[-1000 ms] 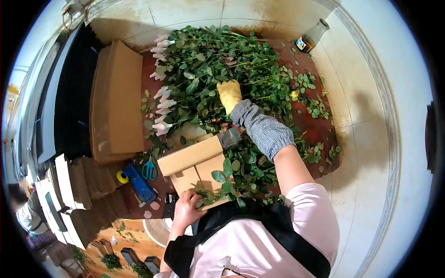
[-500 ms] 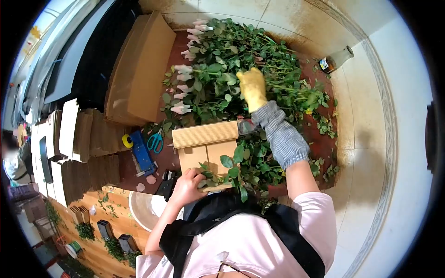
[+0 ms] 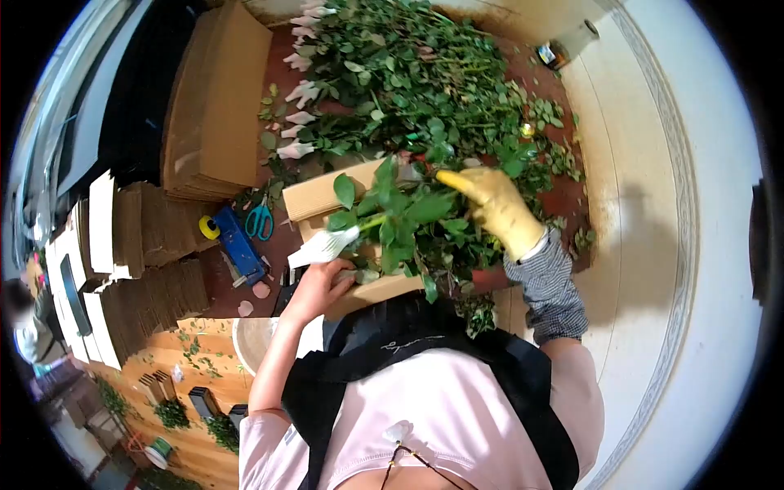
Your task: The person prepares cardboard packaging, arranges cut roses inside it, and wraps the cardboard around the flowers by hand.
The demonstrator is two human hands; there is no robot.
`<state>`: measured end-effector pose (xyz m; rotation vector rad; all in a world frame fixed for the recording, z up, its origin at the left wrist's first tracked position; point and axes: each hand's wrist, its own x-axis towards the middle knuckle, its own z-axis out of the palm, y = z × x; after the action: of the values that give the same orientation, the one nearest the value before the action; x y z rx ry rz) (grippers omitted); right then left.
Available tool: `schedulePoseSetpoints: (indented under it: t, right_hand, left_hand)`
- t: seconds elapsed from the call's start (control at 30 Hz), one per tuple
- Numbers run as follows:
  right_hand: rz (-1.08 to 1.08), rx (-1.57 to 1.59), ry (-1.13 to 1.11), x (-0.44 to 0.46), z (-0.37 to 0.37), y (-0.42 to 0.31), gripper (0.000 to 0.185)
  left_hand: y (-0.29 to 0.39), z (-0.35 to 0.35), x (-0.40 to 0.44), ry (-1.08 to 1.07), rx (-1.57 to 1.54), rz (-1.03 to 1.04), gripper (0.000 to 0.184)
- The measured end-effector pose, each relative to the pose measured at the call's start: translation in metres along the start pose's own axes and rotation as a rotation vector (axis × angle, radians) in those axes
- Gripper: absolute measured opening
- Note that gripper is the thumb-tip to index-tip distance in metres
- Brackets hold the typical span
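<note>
A rose (image 3: 327, 245) with a white net sleeve over its bloom lies across the corrugated cardboard (image 3: 392, 287) in front of me. Its leafy stem runs right toward my right hand (image 3: 494, 204), which wears a yellow glove and is closed around the stem; leaves partly cover the grip. My left hand (image 3: 318, 290) is bare, just below the netted bloom, its fingers curled over the cardboard's left near edge. Beyond the cardboard lies a pile of leafy roses (image 3: 408, 82), their white-netted heads (image 3: 296, 149) lined up on the left.
Left of the cardboard are teal scissors (image 3: 260, 222), a blue tool (image 3: 241, 245) and a yellow tape roll (image 3: 209, 227). Stacked cardboard (image 3: 220, 106) stands farther left. A glass bottle (image 3: 572, 45) lies by the tiled wall at right. A white round container (image 3: 253, 343) is near my left forearm.
My gloved right hand has come back from the pile toward me, bringing a netted rose over the cardboard. My left hand stays at the cardboard's near edge. The view has shifted slightly.
</note>
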<state>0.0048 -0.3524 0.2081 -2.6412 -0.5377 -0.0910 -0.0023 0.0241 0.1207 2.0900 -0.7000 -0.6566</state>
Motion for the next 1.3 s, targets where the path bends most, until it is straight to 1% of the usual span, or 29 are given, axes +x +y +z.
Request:
schedulePoseSetpoints:
  t: [0.03,0.07,0.1,0.13,0.17,0.2,0.27,0.3,0.37,0.4,0.43,0.47,0.5,0.53,0.57,0.63,0.67,0.7,0.77,0.8,0.83,0.9,0.93,0.97,1.03,1.07,1.2,1.23,1.3]
  right_hand:
    - [0.141,-0.083,-0.136,-0.017,0.01,-0.011,0.059]
    - [0.09,-0.185,-0.099,-0.031,0.031,-0.011,0.054]
    - [0.039,-0.286,-0.061,-0.038,0.045,-0.018,0.049]
    - [0.099,-0.329,-0.176,-0.05,0.052,-0.024,0.036]
    - [0.188,-0.387,-0.072,-0.076,0.088,-0.01,0.034]
    - [0.23,-0.464,-0.085,-0.073,0.081,-0.023,0.033]
    - [0.341,-0.521,0.037,-0.081,0.089,-0.032,0.028]
    - [0.397,-0.513,0.102,-0.084,0.098,-0.032,0.026]
    - [0.495,-0.314,0.04,-0.091,0.12,-0.023,0.017]
    - [0.561,-0.174,-0.02,-0.093,0.129,-0.02,0.012]
    - [0.634,-0.045,-0.074,-0.096,0.138,-0.018,0.01]
    - [0.628,0.097,0.258,-0.118,0.198,0.006,0.016]
    - [0.592,0.031,0.221,-0.122,0.206,0.018,0.019]
    - [0.555,-0.034,0.188,-0.125,0.214,0.029,0.022]
    - [0.49,-0.295,-0.228,-0.112,0.159,0.024,0.021]
    - [0.637,-0.016,-0.169,-0.094,0.132,0.01,0.016]
    - [0.577,-0.219,-0.376,-0.077,0.1,-0.009,0.016]
    - [0.476,-0.413,-0.567,-0.059,0.068,-0.029,0.037]
    - [0.494,-0.199,-0.419,-0.051,0.037,-0.046,0.048]
    - [0.314,-0.064,-0.04,-0.054,0.038,-0.047,0.043]
    - [0.242,0.086,0.074,-0.046,0.036,-0.046,0.05]
    - [0.126,0.101,0.336,-0.029,0.056,-0.034,0.053]
    - [0.246,-0.042,0.308,-0.027,0.064,-0.031,0.054]
    - [0.315,-0.225,0.295,-0.028,0.084,-0.019,0.049]
    - [0.335,-0.157,0.016,-0.038,0.109,0.003,0.036]
    - [0.26,-0.067,0.19,-0.044,0.125,0.013,0.036]
    - [0.207,-0.233,0.401,-0.033,0.065,-0.035,0.026]
    - [0.184,-0.255,0.343,-0.032,0.056,-0.042,0.026]
    - [0.221,-0.302,0.014,-0.032,0.057,-0.047,0.025]
  left_hand:
    - [0.004,0.0,0.001,-0.015,0.029,-0.076,0.025]
    - [0.001,0.01,-0.002,0.103,-0.066,-0.045,0.025]
    - [-0.002,0.014,-0.004,0.19,0.014,0.027,0.025]
    - [-0.008,0.015,-0.004,0.189,0.045,0.085,0.025]
    - [-0.004,0.012,-0.003,0.193,0.072,0.141,0.026]
    - [0.0,0.013,-0.004,0.205,0.105,0.1,0.027]
    - [0.011,0.009,-0.01,0.185,0.218,0.091,0.025]
    - [0.016,0.008,-0.011,0.167,0.269,0.071,0.024]
    - [0.01,0.008,-0.009,0.029,0.02,-0.184,0.025]
    - [0.003,0.008,-0.006,0.125,-0.023,0.11,0.027]
    - [-0.001,0.01,-0.007,0.111,-0.019,0.12,0.027]
    - [0.0,0.011,-0.007,0.128,0.078,0.158,0.027]
    - [0.001,0.01,-0.006,0.144,0.176,0.199,0.026]
    - [0.005,0.006,-0.007,0.033,0.251,0.15,0.028]
    - [0.014,0.0,-0.005,0.015,0.251,0.169,0.028]
    - [0.033,-0.008,0.006,0.091,0.717,0.313,0.035]
    - [0.033,-0.008,0.011,0.126,0.707,0.293,0.041]
    - [0.04,-0.015,0.016,0.164,0.698,0.355,0.044]
    - [0.021,-0.012,0.017,0.009,0.444,0.206,0.045]
    - [0.017,-0.011,0.016,0.016,0.293,0.176,0.044]
    - [0.012,-0.009,0.015,0.014,0.296,0.175,0.044]
    - [0.01,-0.003,0.013,0.108,0.202,0.087,0.039]
    - [0.012,-0.001,0.012,0.136,0.153,0.067,0.034]
    - [0.013,0.002,0.01,0.137,0.155,0.063,0.034]
    - [0.008,0.004,0.007,0.168,0.086,-0.078,0.027]
    - [-0.004,0.008,0.006,0.232,0.108,0.014,0.021]
    - [0.006,0.01,0.004,0.235,0.031,-0.005,0.018]
    - [0.004,0.011,0.005,0.244,0.027,-0.008,0.018]
    - [-0.004,0.02,0.003,0.2,-0.152,-0.239,0.022]
